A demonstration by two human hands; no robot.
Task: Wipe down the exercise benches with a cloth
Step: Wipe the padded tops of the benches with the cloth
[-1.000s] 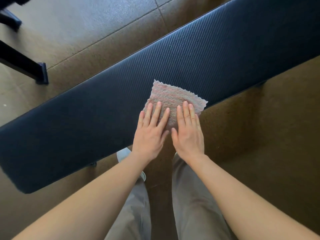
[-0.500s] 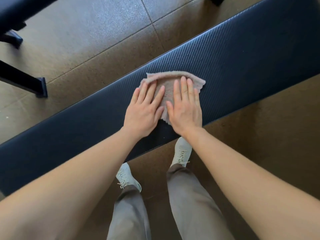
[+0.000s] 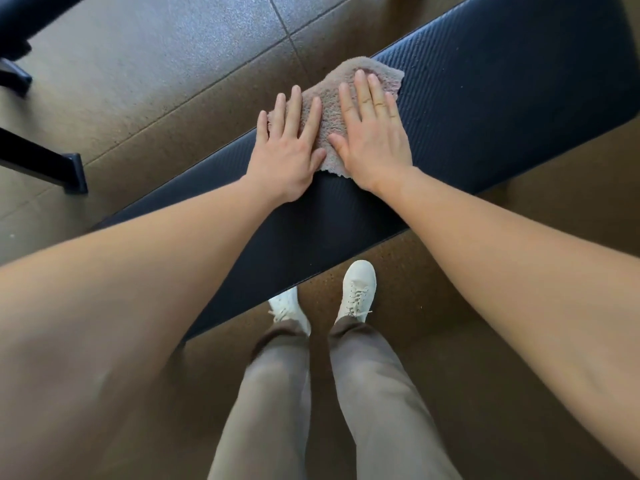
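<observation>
- One floor of brown speckled tiles, filling the scene beneath everything else.
- One dark blue padded tabletop, ribbed in texture, lying slantwise from 7 o'clock up to 1 o'clock across the middle.
- One further dark pad cut off at 11 o'clock; whether another bench or not, cannot tell.
- Two bare forearms crossing over the near half of the tabletop, hiding much of its lower-left length.
- Two legs in grey-brown trousers at 6 o'clock.
- Two black frame pieces: one bar ending in a foot at 9 o'clock, one smaller at 10 o'clock, both on the floor well apart from the cloth.
- One pinkish-beige cloth, spread at the far edge of the tabletop near 12 o'clock, its far border reaching that edge.
- Left hand: grip released, palm flat, fingers spread on the cloth's left part.
- Right hand: grip likewise released, pressed flat on the cloth's right part, just beside the left.
- Two white laced shoes, the left one partly hidden under the tabletop's near edge.
</observation>
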